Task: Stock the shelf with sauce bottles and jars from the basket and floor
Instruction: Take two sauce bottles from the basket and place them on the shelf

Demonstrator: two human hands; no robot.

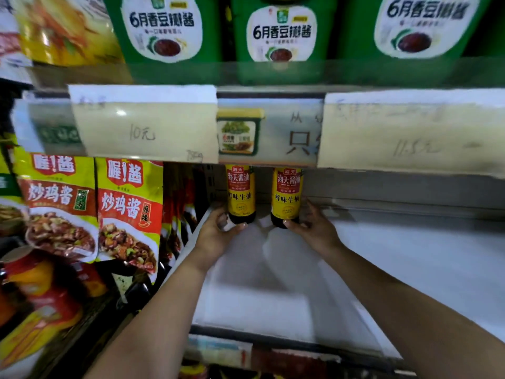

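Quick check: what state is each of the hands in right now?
Left hand: grips the base of the left soy sauce bottle.
Right hand: grips the base of the right soy sauce bottle.

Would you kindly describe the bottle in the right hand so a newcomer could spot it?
Look at the white shelf beneath the handwritten price cards. Near its back are two dark, yellow-labelled bottles. It is the right bottle, in the right hand, farther from the sauce pouches than the left bottle.
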